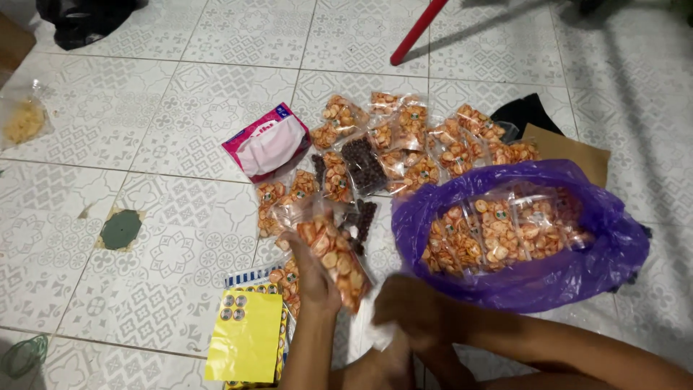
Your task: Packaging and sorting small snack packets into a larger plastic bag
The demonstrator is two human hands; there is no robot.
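Left hand (312, 278) is closed around a snack packet (333, 261), held up near centre. Right hand (411, 310), blurred, is curled on something white; its grip cannot be told. At right, a purple bag (577, 278) is filled with similar packets.

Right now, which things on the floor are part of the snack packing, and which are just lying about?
In hand:
left hand holding a snack packet
right hand, blurred
loose snack packets on the tiles
purple bag holding more packets

Lying about:
pink tissue pack
yellow sheet
red pole
brown cardboard
clear bag of pale crumbs
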